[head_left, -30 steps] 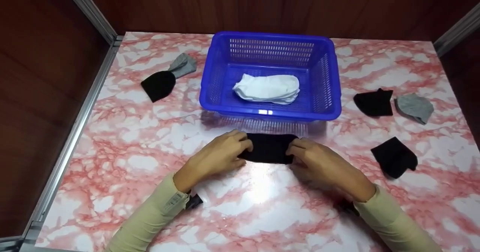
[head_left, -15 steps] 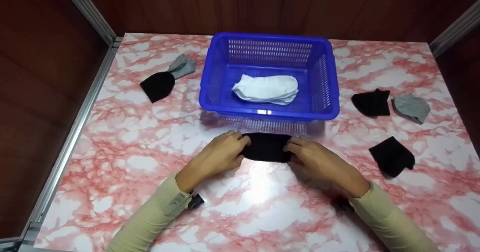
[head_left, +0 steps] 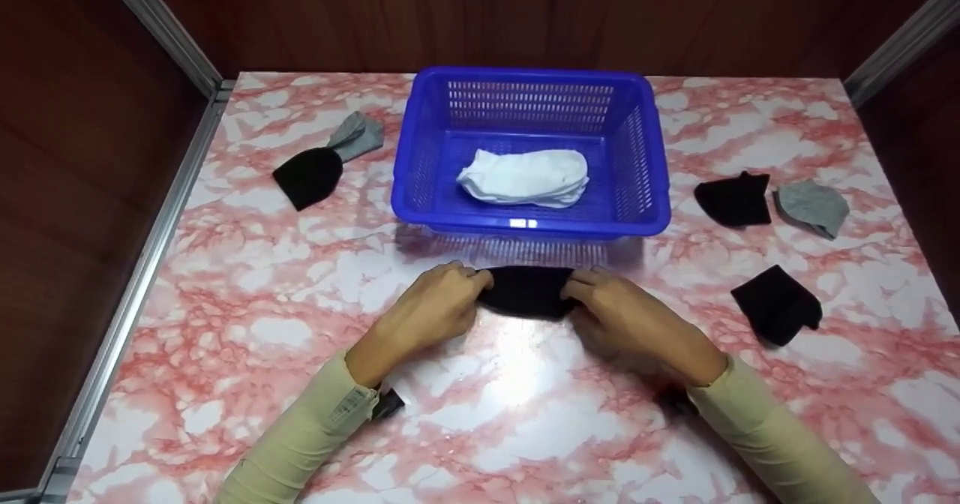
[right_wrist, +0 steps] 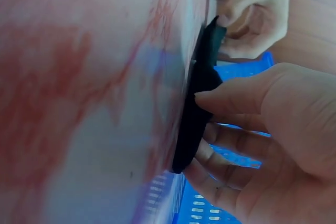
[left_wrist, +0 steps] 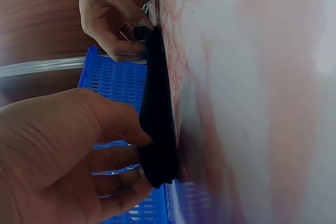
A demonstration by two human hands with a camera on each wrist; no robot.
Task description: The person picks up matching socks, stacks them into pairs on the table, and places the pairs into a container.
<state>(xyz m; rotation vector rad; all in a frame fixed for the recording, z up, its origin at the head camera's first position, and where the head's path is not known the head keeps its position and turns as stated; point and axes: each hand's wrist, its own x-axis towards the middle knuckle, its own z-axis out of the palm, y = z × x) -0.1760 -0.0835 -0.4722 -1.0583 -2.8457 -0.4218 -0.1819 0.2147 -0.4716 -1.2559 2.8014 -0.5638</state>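
A black sock lies stretched sideways just in front of the blue basket, low over the table. My left hand pinches its left end between thumb and fingers. At the other end, my right hand grips the fabric the same way. The left wrist view has the sock hanging edge-on against the tabletop, with thumb and fingers on either side. In the right wrist view a fold of the sock shows between thumb and fingers.
Behind the hands stands the blue basket, holding a stack of white socks. At left lie a black sock and a grey one. Two black socks and a grey sock lie at right. Dark panels enclose the marbled table.
Both hands keep their hold on the black sock, whose lower edge has drawn up slightly, so it looks narrower. The whole head view has shifted a little.
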